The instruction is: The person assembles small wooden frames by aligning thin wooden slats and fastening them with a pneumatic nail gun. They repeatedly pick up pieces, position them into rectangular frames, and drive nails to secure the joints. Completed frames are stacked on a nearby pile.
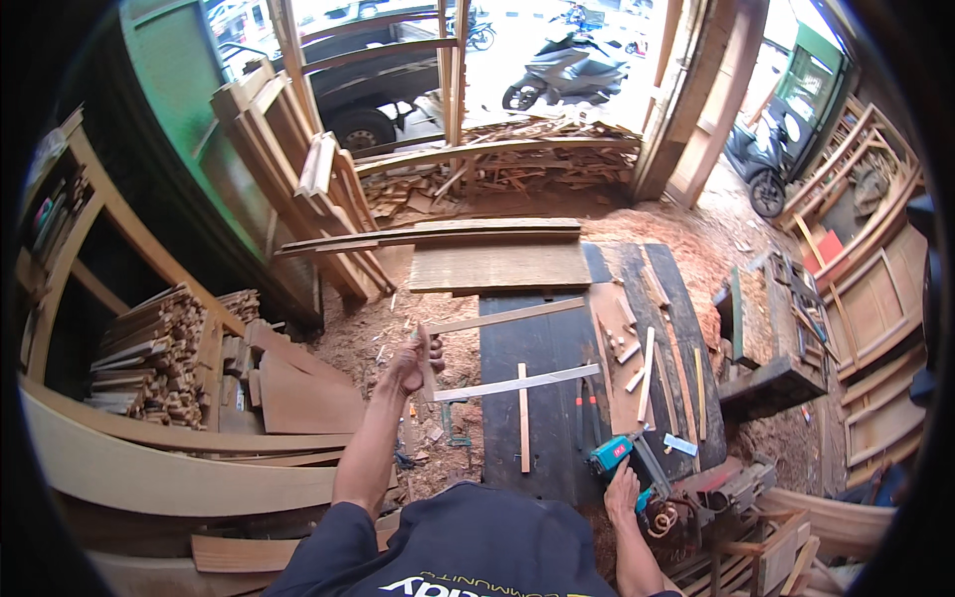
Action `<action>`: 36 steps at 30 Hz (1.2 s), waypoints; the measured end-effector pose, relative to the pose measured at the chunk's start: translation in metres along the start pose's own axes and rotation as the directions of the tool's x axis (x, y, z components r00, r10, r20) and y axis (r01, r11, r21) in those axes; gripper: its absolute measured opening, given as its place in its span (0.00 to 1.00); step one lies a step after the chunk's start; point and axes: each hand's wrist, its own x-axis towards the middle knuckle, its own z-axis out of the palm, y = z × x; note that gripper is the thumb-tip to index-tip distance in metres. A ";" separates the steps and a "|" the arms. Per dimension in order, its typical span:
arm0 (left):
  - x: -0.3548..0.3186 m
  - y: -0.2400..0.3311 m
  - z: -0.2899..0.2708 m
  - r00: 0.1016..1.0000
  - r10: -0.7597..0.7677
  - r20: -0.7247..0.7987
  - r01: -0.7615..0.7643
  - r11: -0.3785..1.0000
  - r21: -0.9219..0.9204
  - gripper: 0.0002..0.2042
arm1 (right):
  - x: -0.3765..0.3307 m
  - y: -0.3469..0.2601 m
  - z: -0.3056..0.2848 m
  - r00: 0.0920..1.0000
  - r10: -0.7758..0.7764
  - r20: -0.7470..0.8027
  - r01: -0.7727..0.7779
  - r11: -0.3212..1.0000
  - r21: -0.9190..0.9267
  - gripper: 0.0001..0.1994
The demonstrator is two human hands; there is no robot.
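My left hand [418, 362] is closed round the short end piece of a U-shaped wooden frame, holding it out over the left edge of the dark workbench [547, 343]. Two long strips run from that piece to the right: a far strip [509, 315] and a paler near strip [517, 382]. At the bench's near right, my right hand [624, 488] is wrapped on the handle of a teal nail gun [611, 454]; part of the handle is hidden under the fingers. Beside the gun lie pincers [587, 410] with red on them and a loose wooden strip [524, 418].
Wide boards [500, 262] lie across the bench's far end. Small wood blocks [627, 348] and thin strips sit on its right side. A metal vise [726, 497] stands near right. Stacked sticks [154, 358] fill the left; wood scraps [537, 159] and a motorbike [567, 75] are beyond.
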 end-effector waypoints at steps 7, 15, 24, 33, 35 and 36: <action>-0.041 -0.019 0.018 0.995 0.097 0.011 -0.093 0.977 -0.194 0.17 | 0.006 -0.030 -0.033 1.000 0.004 -0.027 -0.006 0.995 -0.095 0.28; -0.084 0.005 0.061 0.955 0.289 0.071 -0.260 0.691 0.675 0.33 | 0.040 -0.179 -0.012 0.974 -0.170 0.151 0.115 0.940 0.322 0.26; -0.063 0.015 0.152 0.904 -0.018 0.427 -0.421 -0.208 0.883 0.34 | 0.009 -0.182 -0.015 0.987 0.000 -0.160 0.084 0.852 0.517 0.14; -0.007 -0.056 0.183 0.768 -0.127 0.627 -0.615 -0.421 0.667 0.12 | -0.005 -0.159 -0.104 0.851 0.161 -0.500 0.328 0.580 0.745 0.14; 0.003 -0.066 0.182 0.703 -0.208 0.680 -0.701 -0.364 0.613 0.10 | -0.008 -0.162 -0.115 0.871 0.224 -0.437 0.299 0.463 0.834 0.13; 0.008 -0.071 0.182 0.660 -0.224 0.718 -0.740 -0.363 0.567 0.09 | -0.008 -0.165 -0.121 0.879 0.252 -0.405 0.295 0.380 0.876 0.12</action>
